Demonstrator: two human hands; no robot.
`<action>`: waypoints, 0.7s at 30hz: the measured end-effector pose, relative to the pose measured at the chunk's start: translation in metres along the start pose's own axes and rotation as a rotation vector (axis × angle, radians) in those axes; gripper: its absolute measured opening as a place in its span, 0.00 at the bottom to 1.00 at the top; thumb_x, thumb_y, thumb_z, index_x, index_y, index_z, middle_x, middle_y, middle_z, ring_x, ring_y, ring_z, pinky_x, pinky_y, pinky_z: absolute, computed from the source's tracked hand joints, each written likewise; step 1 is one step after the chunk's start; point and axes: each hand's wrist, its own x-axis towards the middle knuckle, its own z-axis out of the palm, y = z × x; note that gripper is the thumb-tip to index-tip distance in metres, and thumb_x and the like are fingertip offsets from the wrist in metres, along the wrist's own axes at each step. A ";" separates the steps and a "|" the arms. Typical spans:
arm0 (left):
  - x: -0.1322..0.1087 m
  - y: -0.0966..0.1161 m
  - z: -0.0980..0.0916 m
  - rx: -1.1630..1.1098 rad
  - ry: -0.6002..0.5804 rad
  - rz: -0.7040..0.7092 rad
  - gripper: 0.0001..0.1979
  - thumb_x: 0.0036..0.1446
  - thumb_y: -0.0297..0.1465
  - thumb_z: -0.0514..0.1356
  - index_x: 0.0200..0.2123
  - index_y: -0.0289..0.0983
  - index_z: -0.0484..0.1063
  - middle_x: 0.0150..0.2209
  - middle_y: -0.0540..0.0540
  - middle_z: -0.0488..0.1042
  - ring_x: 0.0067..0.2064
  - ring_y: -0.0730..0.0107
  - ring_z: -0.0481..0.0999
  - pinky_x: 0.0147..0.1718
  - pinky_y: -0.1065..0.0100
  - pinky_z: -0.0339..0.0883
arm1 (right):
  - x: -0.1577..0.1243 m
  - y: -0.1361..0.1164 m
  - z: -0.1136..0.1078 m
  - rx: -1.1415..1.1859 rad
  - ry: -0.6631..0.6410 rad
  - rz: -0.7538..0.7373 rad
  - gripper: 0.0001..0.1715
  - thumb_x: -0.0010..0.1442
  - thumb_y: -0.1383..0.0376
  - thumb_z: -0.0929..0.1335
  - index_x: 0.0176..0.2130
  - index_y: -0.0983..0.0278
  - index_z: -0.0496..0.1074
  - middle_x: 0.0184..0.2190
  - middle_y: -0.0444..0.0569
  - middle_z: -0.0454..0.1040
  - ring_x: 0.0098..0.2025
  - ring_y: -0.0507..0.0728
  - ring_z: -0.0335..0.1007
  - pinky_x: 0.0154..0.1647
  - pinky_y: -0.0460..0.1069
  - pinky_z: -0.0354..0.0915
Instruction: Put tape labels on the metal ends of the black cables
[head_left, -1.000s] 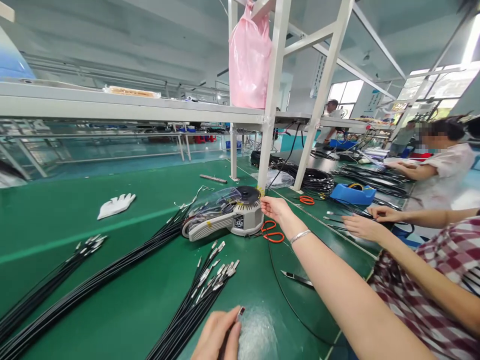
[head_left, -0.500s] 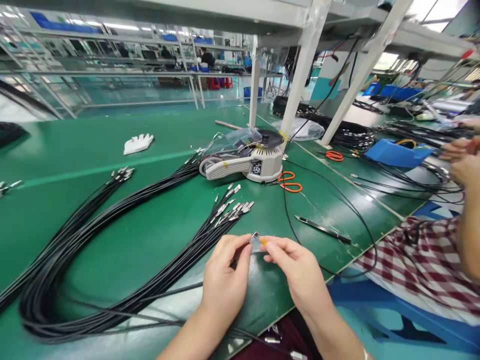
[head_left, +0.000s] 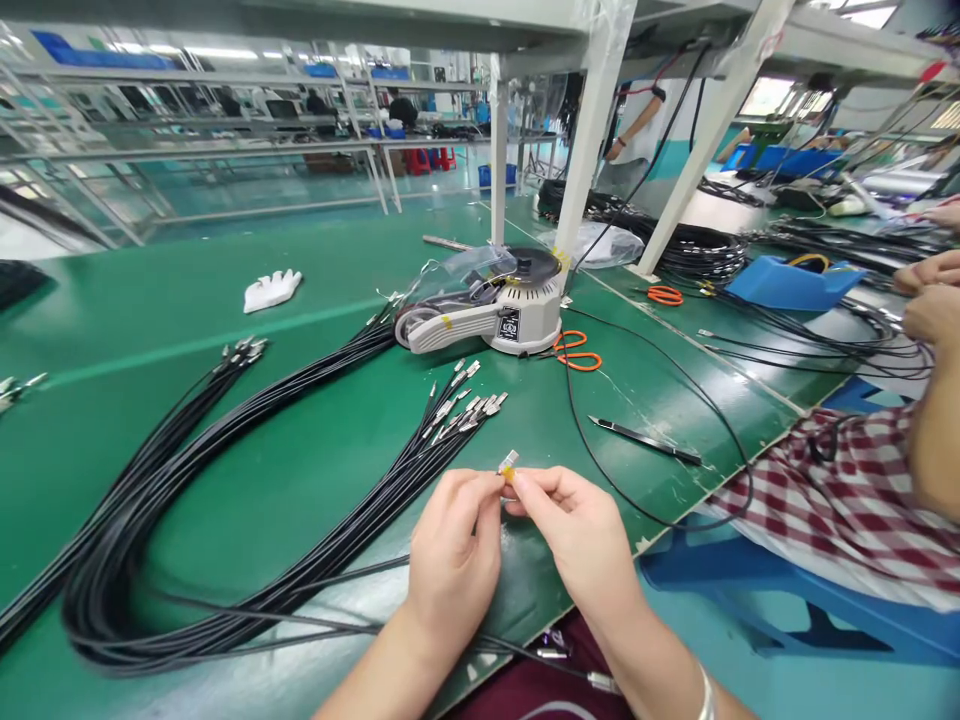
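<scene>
Near the front of the green bench, my left hand (head_left: 456,535) pinches a small silver cable connector (head_left: 512,458), its metal end pointing up and away. A bit of yellow tape (head_left: 508,474) lies against the connector just below that end. Thumb and fingers of my right hand (head_left: 577,535) are closed on the tape, and both hands' fingertips nearly meet. A black cable runs under my left wrist. Just beyond my hands is a bundle of black cables (head_left: 300,560) with several silver connector ends (head_left: 469,412).
A grey tape dispenser (head_left: 517,318) stands mid-bench, with orange-handled scissors (head_left: 581,352) beside it. A craft knife (head_left: 645,440) lies to the right. A white glove (head_left: 271,290) is at far left. A co-worker's hand (head_left: 934,300) and a blue bin (head_left: 795,285) are at the right.
My right hand has moved left, bringing the yellow tape from beside the connector onto it. The connector's silver end now shows more fully. The camera view has shifted slightly.
</scene>
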 end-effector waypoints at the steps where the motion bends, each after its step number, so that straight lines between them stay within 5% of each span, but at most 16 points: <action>1: 0.000 0.000 0.000 0.010 0.001 0.015 0.09 0.58 0.21 0.55 0.39 0.38 0.70 0.33 0.48 0.72 0.34 0.75 0.74 0.35 0.73 0.69 | 0.000 0.000 0.001 0.000 0.002 -0.001 0.14 0.46 0.56 0.73 0.27 0.65 0.76 0.29 0.50 0.79 0.33 0.57 0.75 0.37 0.51 0.73; 21: -0.001 0.000 -0.002 0.075 0.021 0.015 0.12 0.58 0.23 0.55 0.44 0.39 0.72 0.35 0.48 0.74 0.34 0.75 0.74 0.35 0.73 0.70 | 0.000 -0.001 0.004 -0.020 0.010 -0.011 0.15 0.47 0.55 0.73 0.28 0.65 0.76 0.29 0.50 0.79 0.33 0.57 0.75 0.39 0.52 0.72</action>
